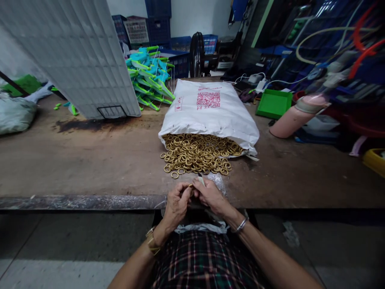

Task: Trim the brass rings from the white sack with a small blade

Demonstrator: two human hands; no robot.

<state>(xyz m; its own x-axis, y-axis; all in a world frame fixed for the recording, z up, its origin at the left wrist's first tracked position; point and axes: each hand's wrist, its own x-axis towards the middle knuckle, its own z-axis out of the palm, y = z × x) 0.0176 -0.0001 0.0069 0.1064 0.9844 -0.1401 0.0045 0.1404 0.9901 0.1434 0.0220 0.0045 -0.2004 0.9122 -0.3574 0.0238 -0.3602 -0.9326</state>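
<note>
At the table's front edge my two hands meet. My left hand is closed, pinching a small gold-coloured ring between thumb and fingers. My right hand is closed around a small tool with a pale handle and a dark tip; its exact kind is hard to make out. The tool is close to the ring, but I cannot tell whether they touch. Just beyond, a heap of gold-coloured rings spills from the mouth of a white woven sack lying on its side.
A tall grey panel stands at left, beside stacked green and blue plastic parts. Right of the sack are a green tray and a pink bottle. A fan and blue crates are behind the wooden table.
</note>
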